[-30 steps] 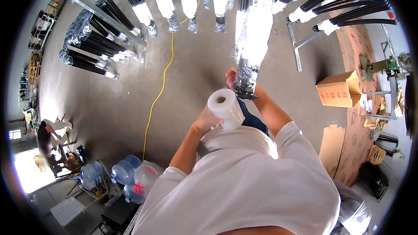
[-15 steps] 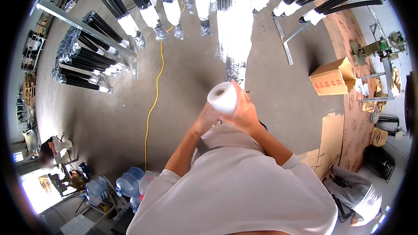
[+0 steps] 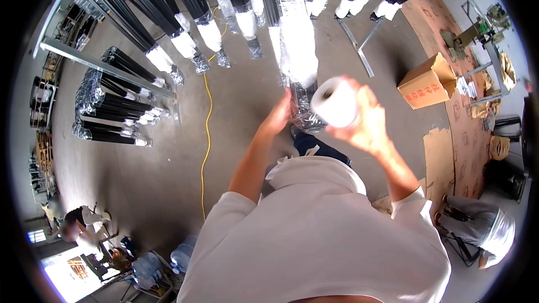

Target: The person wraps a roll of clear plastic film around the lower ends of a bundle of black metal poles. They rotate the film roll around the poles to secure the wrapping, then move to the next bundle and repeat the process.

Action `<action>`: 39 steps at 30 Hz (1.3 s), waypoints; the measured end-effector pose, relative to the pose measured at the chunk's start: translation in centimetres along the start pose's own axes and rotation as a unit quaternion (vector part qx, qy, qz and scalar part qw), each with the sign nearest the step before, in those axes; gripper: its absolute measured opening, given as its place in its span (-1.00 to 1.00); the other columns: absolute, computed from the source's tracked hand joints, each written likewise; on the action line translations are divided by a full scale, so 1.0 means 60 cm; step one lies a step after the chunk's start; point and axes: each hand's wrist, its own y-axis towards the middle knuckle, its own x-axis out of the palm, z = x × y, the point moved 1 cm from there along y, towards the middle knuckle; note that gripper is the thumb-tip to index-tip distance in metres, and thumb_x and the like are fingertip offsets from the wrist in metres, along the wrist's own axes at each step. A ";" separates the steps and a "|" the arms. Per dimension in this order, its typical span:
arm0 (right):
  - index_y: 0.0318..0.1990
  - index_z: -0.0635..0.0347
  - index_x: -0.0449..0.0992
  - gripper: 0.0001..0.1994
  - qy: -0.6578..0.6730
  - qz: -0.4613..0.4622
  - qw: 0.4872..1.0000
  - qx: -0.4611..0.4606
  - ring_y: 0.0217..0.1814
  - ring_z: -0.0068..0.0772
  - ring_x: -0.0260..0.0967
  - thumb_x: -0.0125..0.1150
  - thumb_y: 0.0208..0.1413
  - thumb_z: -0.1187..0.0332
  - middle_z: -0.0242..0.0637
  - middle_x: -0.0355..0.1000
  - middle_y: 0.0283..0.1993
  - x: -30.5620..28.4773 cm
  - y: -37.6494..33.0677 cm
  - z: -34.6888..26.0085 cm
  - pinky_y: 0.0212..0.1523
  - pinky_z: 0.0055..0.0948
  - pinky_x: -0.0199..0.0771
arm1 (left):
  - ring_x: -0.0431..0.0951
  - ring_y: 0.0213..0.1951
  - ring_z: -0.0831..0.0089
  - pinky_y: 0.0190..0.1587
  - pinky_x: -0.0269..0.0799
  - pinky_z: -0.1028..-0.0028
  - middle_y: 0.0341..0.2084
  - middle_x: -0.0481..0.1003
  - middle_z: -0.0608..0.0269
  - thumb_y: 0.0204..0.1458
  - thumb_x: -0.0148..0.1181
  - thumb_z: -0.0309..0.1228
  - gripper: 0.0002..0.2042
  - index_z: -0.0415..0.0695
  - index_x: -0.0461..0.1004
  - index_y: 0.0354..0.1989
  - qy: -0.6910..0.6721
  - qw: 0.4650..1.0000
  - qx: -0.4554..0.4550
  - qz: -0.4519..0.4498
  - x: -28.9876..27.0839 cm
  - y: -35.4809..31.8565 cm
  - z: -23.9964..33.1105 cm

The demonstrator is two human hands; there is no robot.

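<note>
A roll of clear stretch film is gripped in my right hand, held up in front of my chest. My left hand rests flat against the film-wrapped end of a bundle of long black bars that reaches toward me from above. The film on that end is white and glossy, and a crumpled strip hangs below it beside my left fingers. The film runs from the roll to the bundle.
More black bar bundles with wrapped ends lie on a metal rack at the left and top. A yellow cable crosses the concrete floor. A cardboard box stands right; a crouching person at lower right; water jugs below.
My right hand has carried the roll from in front of the bundle out to its right side. My left hand has left the roll and now lies on the wrapped end.
</note>
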 end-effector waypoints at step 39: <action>0.16 0.06 -0.01 -0.25 0.827 -0.240 0.472 0.189 0.23 -0.21 -0.04 0.25 -0.17 0.11 -0.18 0.08 0.12 0.260 -0.043 0.102 0.11 -0.02 0.08 | 0.37 -0.17 0.47 -0.08 0.26 0.48 -0.28 0.38 0.24 -0.44 0.28 -0.50 -0.44 -0.27 0.25 -0.13 0.208 0.974 0.083 -0.041 0.022 -0.053 0.060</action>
